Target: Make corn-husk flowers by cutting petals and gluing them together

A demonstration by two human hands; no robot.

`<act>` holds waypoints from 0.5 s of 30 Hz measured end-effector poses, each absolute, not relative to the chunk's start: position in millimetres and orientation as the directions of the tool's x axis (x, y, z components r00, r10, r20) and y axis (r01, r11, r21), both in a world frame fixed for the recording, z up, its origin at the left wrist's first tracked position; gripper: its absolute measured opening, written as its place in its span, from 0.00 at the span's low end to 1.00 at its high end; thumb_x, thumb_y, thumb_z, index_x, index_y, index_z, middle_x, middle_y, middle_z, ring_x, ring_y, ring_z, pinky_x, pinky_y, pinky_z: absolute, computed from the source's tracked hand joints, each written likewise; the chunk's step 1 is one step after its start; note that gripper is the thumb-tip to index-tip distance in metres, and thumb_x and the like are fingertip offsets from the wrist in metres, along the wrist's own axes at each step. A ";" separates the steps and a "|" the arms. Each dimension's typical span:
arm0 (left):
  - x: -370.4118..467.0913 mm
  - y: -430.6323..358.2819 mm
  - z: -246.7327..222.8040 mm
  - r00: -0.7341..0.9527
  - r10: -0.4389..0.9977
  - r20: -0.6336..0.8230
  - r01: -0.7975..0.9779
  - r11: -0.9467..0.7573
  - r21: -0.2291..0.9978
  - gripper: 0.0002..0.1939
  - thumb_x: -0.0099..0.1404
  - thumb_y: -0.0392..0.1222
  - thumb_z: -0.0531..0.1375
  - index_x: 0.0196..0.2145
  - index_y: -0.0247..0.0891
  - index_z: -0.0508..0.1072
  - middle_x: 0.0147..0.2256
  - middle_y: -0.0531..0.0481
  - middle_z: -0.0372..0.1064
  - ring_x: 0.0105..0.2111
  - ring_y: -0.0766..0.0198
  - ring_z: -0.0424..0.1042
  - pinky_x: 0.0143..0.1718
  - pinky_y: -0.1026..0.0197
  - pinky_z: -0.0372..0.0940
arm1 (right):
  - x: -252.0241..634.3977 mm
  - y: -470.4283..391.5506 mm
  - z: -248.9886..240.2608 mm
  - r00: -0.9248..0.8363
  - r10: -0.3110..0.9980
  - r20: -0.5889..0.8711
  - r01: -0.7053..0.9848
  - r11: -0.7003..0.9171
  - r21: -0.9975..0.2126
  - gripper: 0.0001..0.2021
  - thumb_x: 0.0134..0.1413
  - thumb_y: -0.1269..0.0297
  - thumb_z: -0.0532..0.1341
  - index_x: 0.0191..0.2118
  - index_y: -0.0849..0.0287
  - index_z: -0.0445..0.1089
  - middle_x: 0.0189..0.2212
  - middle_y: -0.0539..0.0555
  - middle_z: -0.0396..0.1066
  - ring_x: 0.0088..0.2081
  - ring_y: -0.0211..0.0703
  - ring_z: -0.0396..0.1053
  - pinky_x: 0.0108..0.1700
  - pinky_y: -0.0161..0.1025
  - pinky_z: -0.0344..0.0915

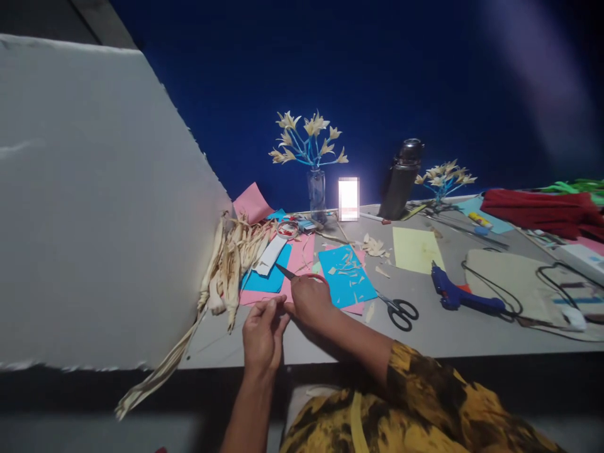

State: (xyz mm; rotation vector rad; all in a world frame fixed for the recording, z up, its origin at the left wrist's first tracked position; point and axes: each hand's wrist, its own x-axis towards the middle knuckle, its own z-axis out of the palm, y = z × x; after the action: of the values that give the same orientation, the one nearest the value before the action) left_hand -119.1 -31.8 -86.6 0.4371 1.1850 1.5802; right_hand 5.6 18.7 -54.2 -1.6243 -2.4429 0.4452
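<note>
My right hand [311, 301] is closed around red-handled scissors [287, 273], whose dark blades point up and left over the pink and blue paper. Close beside it, my left hand [263, 330] is pinched near the table's front edge, its fingertips almost meeting the right fingers. What it pinches is too small to make out. Dried husks [231, 270] lie in a bundle to the left. To the right, thin cut scraps are scattered on a blue sheet [337, 289]. Small pale husk pieces [374, 246] lie behind that sheet.
Black-handled scissors [401, 314] and a blue glue gun [465, 301] lie on the right. Behind stand a glass vase [318, 195] with husk flowers, a bright pixelated rectangle [348, 199] and a dark flask [401, 179]. A white panel [104, 207] rises at left.
</note>
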 end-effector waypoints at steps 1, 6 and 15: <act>-120.7 -31.4 -85.0 -0.388 0.879 -0.278 -0.520 0.041 0.853 0.18 0.47 0.45 0.74 0.30 0.35 0.73 0.34 0.46 0.78 0.39 0.58 0.76 0.41 0.52 0.73 | 6.8 19.6 -54.9 -0.389 0.921 0.003 0.868 0.367 -0.335 0.23 0.62 0.54 0.61 0.52 0.70 0.70 0.49 0.71 0.72 0.50 0.60 0.71 0.46 0.47 0.67; -141.7 -29.4 -66.3 -0.519 0.833 -0.194 -0.484 -0.099 0.870 0.18 0.45 0.44 0.75 0.27 0.34 0.72 0.30 0.49 0.76 0.35 0.63 0.74 0.39 0.59 0.72 | 22.4 32.2 -61.2 -0.359 0.933 -0.027 0.871 0.325 -0.369 0.22 0.59 0.53 0.64 0.50 0.66 0.71 0.50 0.68 0.70 0.53 0.60 0.66 0.49 0.46 0.65; -134.9 -26.8 -54.0 -0.520 0.832 -0.192 -0.522 -0.132 0.843 0.20 0.42 0.43 0.76 0.28 0.34 0.71 0.26 0.52 0.74 0.28 0.66 0.73 0.30 0.64 0.69 | 42.0 54.0 -57.8 -0.421 0.889 -0.179 0.823 0.291 -0.487 0.17 0.45 0.72 0.68 0.45 0.65 0.72 0.40 0.64 0.76 0.41 0.54 0.74 0.35 0.38 0.61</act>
State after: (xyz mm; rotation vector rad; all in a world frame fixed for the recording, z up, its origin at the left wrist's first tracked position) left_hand -134.9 -26.8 -54.0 0.4060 1.1576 1.8058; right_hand 42.0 54.0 -57.8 -1.6149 -2.4208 0.7916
